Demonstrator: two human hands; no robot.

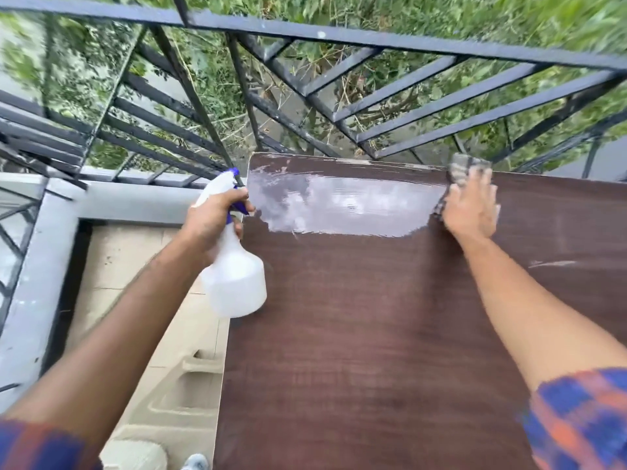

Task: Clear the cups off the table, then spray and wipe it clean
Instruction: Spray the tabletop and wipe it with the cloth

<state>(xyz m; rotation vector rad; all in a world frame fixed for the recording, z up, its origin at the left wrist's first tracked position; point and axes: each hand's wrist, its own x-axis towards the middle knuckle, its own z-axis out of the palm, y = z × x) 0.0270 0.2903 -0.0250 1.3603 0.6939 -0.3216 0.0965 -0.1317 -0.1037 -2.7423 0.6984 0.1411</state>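
My left hand (pixel 212 220) grips the spray bottle (pixel 234 276) at the table's (pixel 356 334) left edge; my right hand (pixel 471 206) presses a cloth (pixel 466 166) flat beside the wet streak (pixel 339 205).

Soft, even daylight casts no hard shadows, pale glare reflects off the wet streak (pixel 342 206) on the dark brown wood-grain tabletop (pixel 373 334), the black metal railing bars (pixel 339 39) bow with wide-angle distortion, and the green foliage (pixel 509 15) is motion-blurred.

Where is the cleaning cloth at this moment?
In the head view the cloth is on the right side, pressed flat under the right hand at the table far edge, just right of the wet streak and close to the black railing.
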